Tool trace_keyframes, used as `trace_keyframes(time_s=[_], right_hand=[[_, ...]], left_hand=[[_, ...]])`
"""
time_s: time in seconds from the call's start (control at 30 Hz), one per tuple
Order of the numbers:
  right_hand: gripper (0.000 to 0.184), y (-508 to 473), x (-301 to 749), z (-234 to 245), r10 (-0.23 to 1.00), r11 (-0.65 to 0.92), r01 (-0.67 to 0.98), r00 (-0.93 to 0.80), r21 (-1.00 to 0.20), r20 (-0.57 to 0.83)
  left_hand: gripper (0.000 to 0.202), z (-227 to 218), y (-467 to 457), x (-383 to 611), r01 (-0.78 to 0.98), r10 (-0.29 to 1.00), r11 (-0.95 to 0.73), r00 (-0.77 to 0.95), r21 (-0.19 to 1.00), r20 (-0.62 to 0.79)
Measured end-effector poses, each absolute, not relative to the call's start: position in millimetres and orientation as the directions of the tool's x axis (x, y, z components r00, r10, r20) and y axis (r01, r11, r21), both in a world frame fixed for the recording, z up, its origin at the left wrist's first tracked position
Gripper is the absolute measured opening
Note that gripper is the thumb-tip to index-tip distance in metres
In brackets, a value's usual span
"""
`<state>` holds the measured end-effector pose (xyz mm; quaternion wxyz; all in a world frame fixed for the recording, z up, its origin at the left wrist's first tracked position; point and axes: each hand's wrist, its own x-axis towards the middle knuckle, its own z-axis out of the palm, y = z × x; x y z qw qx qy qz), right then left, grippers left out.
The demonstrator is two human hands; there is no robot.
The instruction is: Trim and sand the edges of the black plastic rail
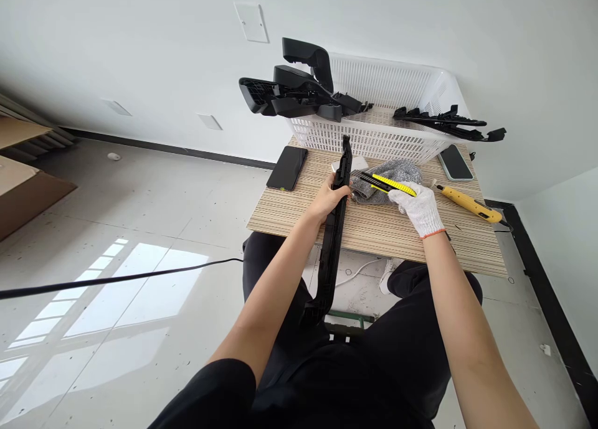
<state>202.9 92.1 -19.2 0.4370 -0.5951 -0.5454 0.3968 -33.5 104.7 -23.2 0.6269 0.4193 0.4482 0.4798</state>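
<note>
My bare left hand [331,198] is wrapped round a long black plastic trim piece [332,248], which slants from above the board down between my knees. In a white knit glove with an orange cuff, my right hand [418,208] grips a yellow and black utility knife [390,183]. The knife's front end points left, close to the trim piece; whether they touch I cannot tell. Beneath the knife lies a crumpled grey cloth [404,169]. A small white item [359,163] sits partly hidden behind the trim piece.
A white plastic basket [387,136] at the back holds black plastic parts [303,96] that stick out over its rim. On the striped board [280,212] lie a black phone [288,167], another phone [455,163] and a yellow corded tool [471,205]. Cardboard boxes [32,189] stand far left.
</note>
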Motion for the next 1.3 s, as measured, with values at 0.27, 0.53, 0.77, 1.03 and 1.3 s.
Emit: trace_keyframes(time_s=[0.27,0.53,0.77,1.03,1.3], right_hand=[[0.040,91.2,201.7,-18.0,0.997,-0.047,0.288,0.069,-0.957,-0.028],[0.041,91.2,201.6,-17.3,0.997,-0.053,0.303,0.075,-0.952,-0.031],[0.042,90.7,201.4,-16.4,0.996,-0.066,0.268,0.081,-0.961,-0.046],[0.040,91.6,202.4,-17.1,0.996,-0.057,0.301,0.083,-0.952,-0.034],[0.042,91.4,201.8,-16.8,0.995,-0.063,0.296,0.095,-0.953,-0.036]], left_hand=[[0.029,-21.3,103.4,-32.8,-0.229,0.977,0.193,0.138,0.954,-0.164],[0.029,-20.5,103.6,-33.4,-0.235,0.976,0.200,0.132,0.951,-0.172],[0.031,-17.7,102.0,-34.1,-0.203,0.970,0.228,0.137,0.952,-0.203],[0.031,-20.0,102.8,-34.0,-0.231,0.974,0.208,0.142,0.951,-0.178],[0.030,-19.0,102.3,-33.3,-0.245,0.973,0.214,0.137,0.946,-0.184]])
